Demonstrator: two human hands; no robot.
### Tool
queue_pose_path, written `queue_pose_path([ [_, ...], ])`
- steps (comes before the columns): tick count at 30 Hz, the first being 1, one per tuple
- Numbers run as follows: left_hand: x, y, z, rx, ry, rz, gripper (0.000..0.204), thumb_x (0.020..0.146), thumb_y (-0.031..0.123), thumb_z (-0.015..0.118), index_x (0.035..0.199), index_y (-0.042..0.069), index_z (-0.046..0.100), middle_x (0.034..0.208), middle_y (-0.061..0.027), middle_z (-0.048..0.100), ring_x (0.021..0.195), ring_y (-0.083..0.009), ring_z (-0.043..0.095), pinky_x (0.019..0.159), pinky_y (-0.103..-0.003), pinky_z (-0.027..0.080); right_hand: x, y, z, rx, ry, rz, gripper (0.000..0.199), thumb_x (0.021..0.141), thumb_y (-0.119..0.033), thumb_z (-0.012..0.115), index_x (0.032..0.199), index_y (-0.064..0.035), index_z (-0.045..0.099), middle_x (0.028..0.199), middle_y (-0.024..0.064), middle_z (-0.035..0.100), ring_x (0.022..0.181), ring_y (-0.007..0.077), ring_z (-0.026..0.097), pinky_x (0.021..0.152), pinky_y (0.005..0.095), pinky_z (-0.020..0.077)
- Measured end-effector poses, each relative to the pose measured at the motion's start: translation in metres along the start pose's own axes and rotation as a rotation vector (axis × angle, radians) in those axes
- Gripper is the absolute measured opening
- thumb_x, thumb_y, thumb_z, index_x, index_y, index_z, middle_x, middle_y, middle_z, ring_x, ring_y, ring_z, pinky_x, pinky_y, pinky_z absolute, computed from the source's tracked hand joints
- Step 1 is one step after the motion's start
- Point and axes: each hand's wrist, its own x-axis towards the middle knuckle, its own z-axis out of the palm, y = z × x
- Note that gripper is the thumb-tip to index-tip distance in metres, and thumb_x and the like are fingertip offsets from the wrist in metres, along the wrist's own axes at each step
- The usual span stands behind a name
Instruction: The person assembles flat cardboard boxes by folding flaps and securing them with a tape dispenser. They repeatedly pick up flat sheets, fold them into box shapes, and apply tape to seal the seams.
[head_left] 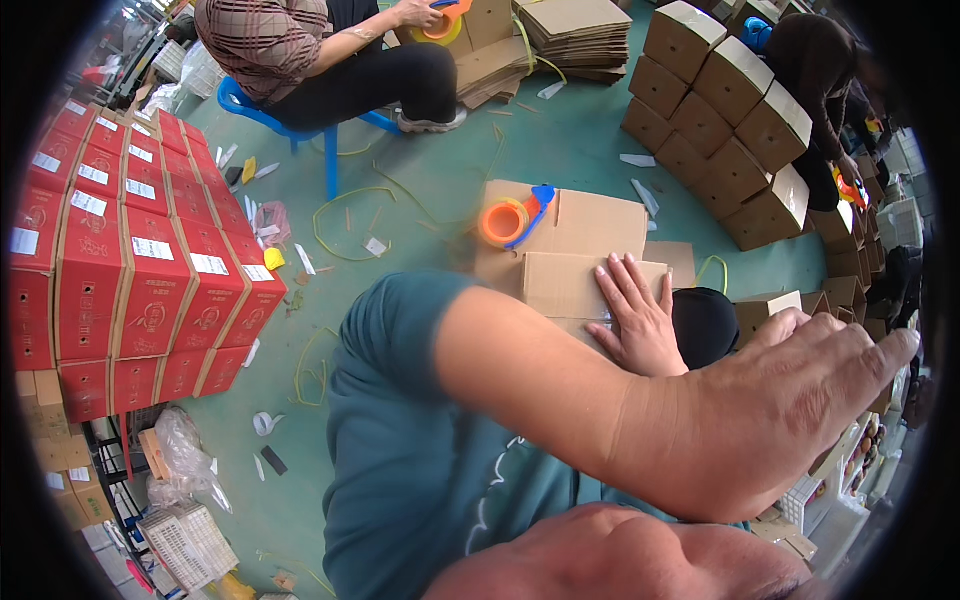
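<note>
Under the right hand [645, 320] is a box [560, 285] of plain brown cardboard, straight-edged and flat-topped; its surface is touched by the outstretched, slightly parted fingers. To the right of that hand, the left hand [800, 400] is held close to the camera, fingers curled; whether anything is gripped cannot be told. Beyond and left of the right hand, an orange-and-blue tape dispenser [512, 221] is supported by what appears to be a larger cardboard piece [600, 222]. Farther left, red cartons [160, 310] are stacked.
</note>
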Motion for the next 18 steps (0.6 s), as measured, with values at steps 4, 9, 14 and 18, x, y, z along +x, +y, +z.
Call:
queue_pose_path([
  [4, -0.003, 0.007, -0.002, 0.142, -0.004, 0.015, 0.069, 0.086, 0.013, 0.054, 0.144, -0.01, 0.023, 0.117, -0.0237, 0.049, 0.109, -0.0374, 0.049, 0.097, -0.059, 0.035, 0.005, 0.005, -0.004, 0.016, -0.005, -0.036, 0.071, 0.089, -0.047, 0.059, 0.147, -0.0138, 0.037, 0.156, 0.0055, 0.029, 0.146, 0.0237, 0.021, 0.115, 0.0595, 0.0054],
  [9, -0.016, 0.0, -0.021, 0.023, -0.064, -0.022, 0.067, 0.086, 0.011, 0.056, 0.144, -0.007, 0.027, 0.123, -0.0226, 0.048, 0.113, -0.0363, 0.048, 0.101, -0.054, 0.034, -0.002, 0.004, -0.004, 0.052, 0.044, 0.049, 0.07, 0.088, -0.047, 0.061, 0.146, -0.0139, 0.039, 0.155, 0.006, 0.032, 0.146, 0.0243, 0.021, 0.116, 0.057, 0.0076],
  [14, -0.075, -0.038, -0.098, 0.373, -0.076, -0.294, 0.073, 0.088, 0.004, 0.058, 0.149, -0.005, 0.019, 0.143, -0.0186, 0.04, 0.136, -0.0333, 0.036, 0.11, -0.04, 0.029, -0.003, 0.024, 0.013, 0.398, 0.319, 0.041, 0.081, 0.081, -0.024, 0.071, 0.149, -0.0059, 0.031, 0.157, 0.0191, 0.021, 0.147, 0.0373, 0.013, 0.116, 0.0497, 0.0178],
  [18, -0.184, -0.101, -0.103, 0.579, 0.147, -0.476, 0.077, 0.088, 0.007, 0.06, 0.15, -0.003, 0.016, 0.152, -0.0206, 0.027, 0.141, -0.0333, 0.028, 0.114, -0.041, 0.023, -0.007, 0.045, 0.045, 0.918, 0.379, 0.181, 0.085, 0.087, -0.01, 0.064, 0.154, -0.0059, 0.012, 0.16, 0.0156, 0.012, 0.148, 0.0303, 0.013, 0.117, 0.0408, 0.0184],
])
